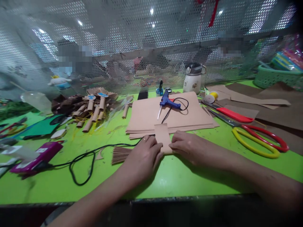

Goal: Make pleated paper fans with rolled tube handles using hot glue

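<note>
A narrow strip of brown kraft paper (163,134) lies in front of me, its near end between my two hands. My left hand (148,154) pinches the strip's left edge with thumb and fingertips. On the right edge, my right hand (186,146) has its fingers closed on the same paper. A pleated piece of brown paper (120,154) lies partly hidden behind my left hand. Just beyond the strip is a stack of brown paper sheets (144,115), with a blue hot glue gun (168,101) resting on top.
Large scissors (255,138) with red and yellow handles lie right of my right hand. A black cord (81,157) loops from a purple power strip (39,157) at left. Rolled paper pieces (94,110), a white jug (193,80) and a green basket (276,77) stand farther back.
</note>
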{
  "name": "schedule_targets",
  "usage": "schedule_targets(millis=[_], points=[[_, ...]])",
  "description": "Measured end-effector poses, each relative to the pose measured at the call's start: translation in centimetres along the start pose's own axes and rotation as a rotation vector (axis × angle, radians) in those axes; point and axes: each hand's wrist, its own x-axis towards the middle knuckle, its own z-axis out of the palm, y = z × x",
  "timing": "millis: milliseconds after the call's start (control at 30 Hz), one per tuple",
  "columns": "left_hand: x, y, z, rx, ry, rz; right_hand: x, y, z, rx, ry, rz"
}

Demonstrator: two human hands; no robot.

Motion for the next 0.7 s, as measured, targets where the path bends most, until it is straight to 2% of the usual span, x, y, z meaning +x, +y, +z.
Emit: schedule_targets(millis=[100,233,433,600,700], points=[[-0.4,-0.1,0.4,0.04,0.052,-0.007,-0.1,-0.2,-0.4,-0.003,-0.021,0.031],[-0.2,-0.6,0.5,0.057,0.056,0.02,-0.3,-0.3,-0.6,-0.011,-0.04,0.083],[0.4,-1.0,0.6,0.023,0.102,0.005,-0.3,0.1,0.8,-0.017,0.03,0.109],[0.5,-1.0,0.6,0.009,0.068,-0.041,0.1,0.6,1.3,0.036,0.095,0.149],[0.5,-0.9,0.1,-0.037,0.011,-0.075,0.2,0.5,0.9,0.072,0.076,0.139]])
